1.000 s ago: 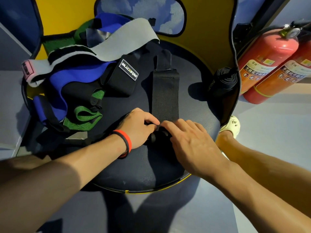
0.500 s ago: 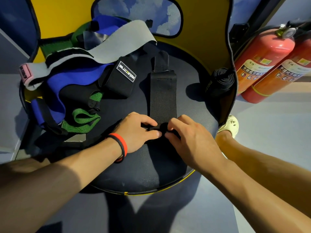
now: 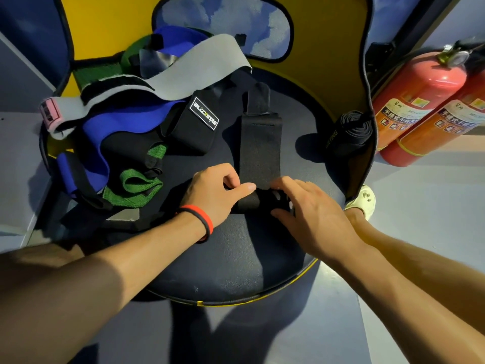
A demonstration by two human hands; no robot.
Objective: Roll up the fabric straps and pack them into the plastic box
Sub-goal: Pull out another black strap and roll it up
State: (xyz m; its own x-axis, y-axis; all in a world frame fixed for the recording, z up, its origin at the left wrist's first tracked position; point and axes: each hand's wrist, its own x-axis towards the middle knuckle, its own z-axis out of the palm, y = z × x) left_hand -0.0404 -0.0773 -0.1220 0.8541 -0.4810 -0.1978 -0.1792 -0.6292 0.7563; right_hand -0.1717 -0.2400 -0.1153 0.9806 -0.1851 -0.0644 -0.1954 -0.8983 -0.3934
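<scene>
A black fabric strap (image 3: 258,145) lies flat along the middle of the dark round seat (image 3: 236,264), its near end wound into a small roll (image 3: 252,202). My left hand (image 3: 215,195) pinches the roll's left end between thumb and fingers. My right hand (image 3: 307,208) covers the roll's right end with curled fingers. A finished black roll (image 3: 346,132) stands at the seat's right edge. A pile of loose straps, grey (image 3: 183,72), blue (image 3: 115,132), green (image 3: 133,190) and a black one with a white label (image 3: 194,124), covers the seat's left side. No plastic box is in view.
Two red fire extinguishers (image 3: 420,101) lean on the floor to the right of the seat. A yellow chair back (image 3: 322,48) rises behind the seat. My foot in a pale shoe (image 3: 363,200) rests on the floor at the right.
The roll at the strap's near end has grown thicker and both hands have shifted slightly forward along the strap. The flat length of strap is shorter.
</scene>
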